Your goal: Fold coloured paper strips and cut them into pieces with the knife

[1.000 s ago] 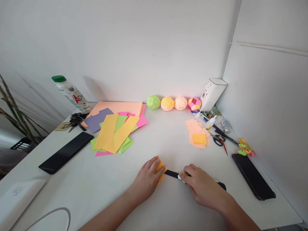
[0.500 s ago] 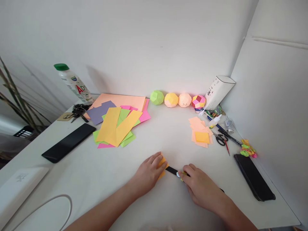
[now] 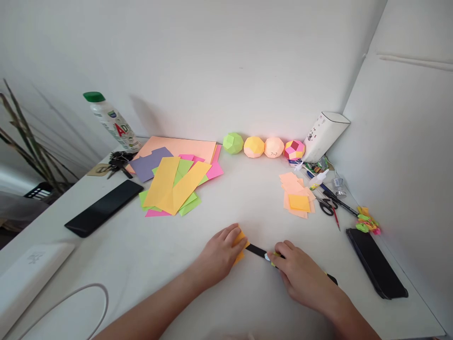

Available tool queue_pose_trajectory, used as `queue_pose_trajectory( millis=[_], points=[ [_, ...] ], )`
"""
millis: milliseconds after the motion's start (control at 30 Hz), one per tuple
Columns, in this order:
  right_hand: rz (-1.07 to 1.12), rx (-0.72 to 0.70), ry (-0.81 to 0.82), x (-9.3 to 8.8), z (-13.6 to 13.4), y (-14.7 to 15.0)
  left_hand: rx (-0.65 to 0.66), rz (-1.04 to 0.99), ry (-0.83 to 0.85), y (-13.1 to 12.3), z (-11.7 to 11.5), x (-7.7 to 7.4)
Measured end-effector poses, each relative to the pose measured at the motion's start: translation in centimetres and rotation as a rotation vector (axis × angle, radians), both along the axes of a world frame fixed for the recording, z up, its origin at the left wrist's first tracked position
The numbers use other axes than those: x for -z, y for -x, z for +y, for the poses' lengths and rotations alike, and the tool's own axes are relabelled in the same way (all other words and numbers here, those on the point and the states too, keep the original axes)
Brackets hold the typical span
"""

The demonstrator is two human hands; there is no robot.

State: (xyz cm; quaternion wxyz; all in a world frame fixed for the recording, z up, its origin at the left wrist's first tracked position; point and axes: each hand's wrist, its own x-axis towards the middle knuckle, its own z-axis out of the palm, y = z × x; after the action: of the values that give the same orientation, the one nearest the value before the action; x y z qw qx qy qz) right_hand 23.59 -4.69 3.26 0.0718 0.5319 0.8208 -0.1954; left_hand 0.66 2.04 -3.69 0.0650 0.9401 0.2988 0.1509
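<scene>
My left hand (image 3: 218, 255) presses a small orange paper piece (image 3: 240, 245) flat on the white table (image 3: 141, 245), fingers curled over it. My right hand (image 3: 300, 276) is closed round a black and yellow utility knife (image 3: 260, 253) whose black front end lies against the paper's right edge. The knife's black rear end pokes out past my wrist at the right. Both hands sit near the table's front middle.
A pile of coloured paper sheets (image 3: 173, 182) lies at the back left beside a bottle (image 3: 109, 122), keys (image 3: 116, 163) and a black phone (image 3: 104, 207). Several paper balls (image 3: 264, 147) line the wall. Peach paper squares (image 3: 296, 200), scissors (image 3: 327, 205), glue and another black phone (image 3: 375, 268) lie at right.
The view has shifted slightly. My right hand has slid a little to the right and toward me with the knife; my left hand stays on the orange paper.
</scene>
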Motion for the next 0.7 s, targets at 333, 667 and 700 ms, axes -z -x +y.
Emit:
queue_pose_trajectory(
  millis=[333,667,700],
  points=[
    [0.006,0.005,-0.053,0.62,0.31,0.38,0.015,-0.128,-0.058,0.03,0.18,0.29],
    [0.004,0.007,-0.065,0.79,0.69,0.51,-0.002,-0.051,-0.068,0.07,0.08,0.22],
    [0.000,0.013,-0.059,0.72,0.74,0.46,-0.001,-0.051,-0.063,0.06,0.09,0.19]
  ],
)
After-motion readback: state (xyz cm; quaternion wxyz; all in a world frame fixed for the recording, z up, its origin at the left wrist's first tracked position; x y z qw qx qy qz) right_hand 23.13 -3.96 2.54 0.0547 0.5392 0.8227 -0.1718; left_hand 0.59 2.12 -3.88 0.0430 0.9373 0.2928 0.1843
